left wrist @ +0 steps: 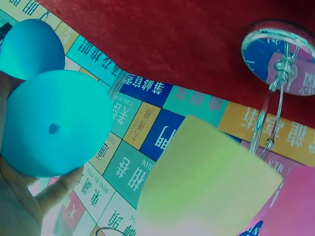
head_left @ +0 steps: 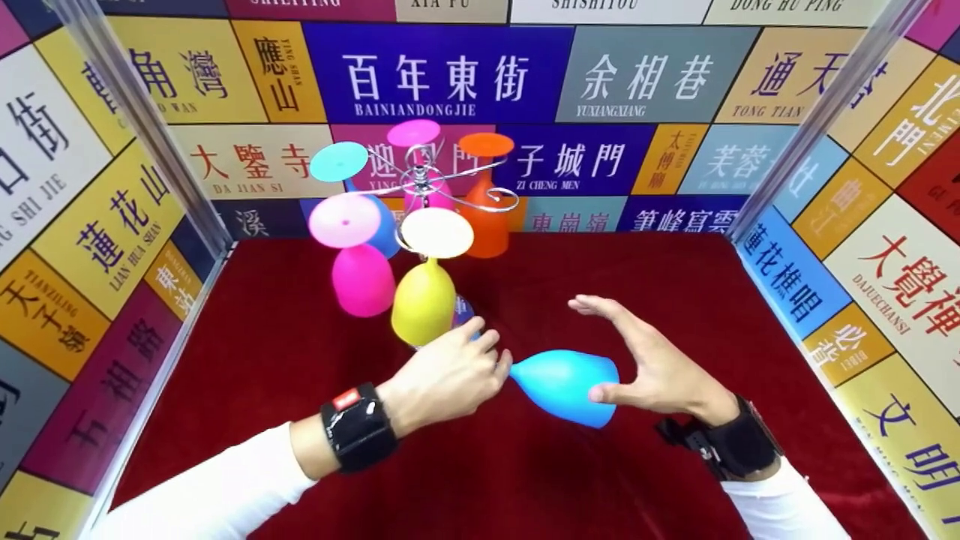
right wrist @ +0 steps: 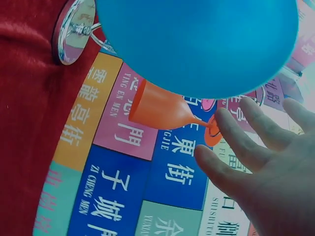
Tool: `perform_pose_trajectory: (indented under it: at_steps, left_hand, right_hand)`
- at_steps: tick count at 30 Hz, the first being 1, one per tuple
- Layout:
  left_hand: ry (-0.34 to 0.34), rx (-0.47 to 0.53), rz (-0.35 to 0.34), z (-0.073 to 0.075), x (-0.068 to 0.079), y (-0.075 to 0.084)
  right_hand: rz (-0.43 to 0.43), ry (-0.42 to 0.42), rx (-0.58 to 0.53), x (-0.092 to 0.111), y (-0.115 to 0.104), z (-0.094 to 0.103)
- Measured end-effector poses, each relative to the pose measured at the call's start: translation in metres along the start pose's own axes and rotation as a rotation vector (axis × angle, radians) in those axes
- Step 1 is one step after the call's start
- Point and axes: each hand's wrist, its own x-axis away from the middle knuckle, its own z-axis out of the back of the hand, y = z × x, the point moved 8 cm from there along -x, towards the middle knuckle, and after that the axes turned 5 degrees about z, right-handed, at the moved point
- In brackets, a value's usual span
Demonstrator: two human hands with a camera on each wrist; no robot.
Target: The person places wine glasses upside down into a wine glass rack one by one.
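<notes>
A blue plastic goblet (head_left: 566,386) lies sideways in the air, its bowl toward the right. My left hand (head_left: 454,367) grips it at the stem end, with fingers round the stem behind the round foot (left wrist: 56,123). My right hand (head_left: 660,364) is spread beside the bowl, fingers apart and the thumb overlapping the bowl near its rim in the head view. Left of the hands stands a metal stemware rack (head_left: 421,180) with goblets hanging upside down: a yellow goblet (head_left: 424,304) nearest, a pink goblet (head_left: 363,281), and an orange goblet (head_left: 489,221) on the right.
Dark red cloth (head_left: 300,450) covers the table. The rack's round mirrored base (left wrist: 285,59) stands on it. Behind and beside are panels with coloured sign blocks (head_left: 439,71); clear upright posts (head_left: 787,135) mark the back corners.
</notes>
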Motion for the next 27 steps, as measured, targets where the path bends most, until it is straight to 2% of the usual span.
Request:
perform_pose_trajectory:
  at_steps: [6, 12, 17, 22, 27]
  left_hand:
    - [-0.025, -0.047, -0.031, 0.002, -0.009, -0.001]
    - [-0.039, -0.062, -0.048, 0.001, -0.020, -0.006]
    - [-0.062, -0.063, -0.039, 0.003, -0.030, -0.013]
    - [-0.091, -0.091, -0.066, 0.005, -0.040, -0.015]
    - [-0.129, -0.103, -0.088, 0.004, -0.048, -0.018]
  right_hand:
    - [-0.016, -0.087, 0.130, -0.008, -0.005, -0.003]
    - [-0.077, -0.137, 0.147, -0.009, -0.001, -0.010]
    - [-0.096, -0.100, 0.164, -0.010, 0.007, -0.015]
    - [-0.105, -0.041, 0.184, -0.011, 0.013, -0.017]
    - [-0.134, -0.061, 0.186, -0.009, 0.019, -0.023]
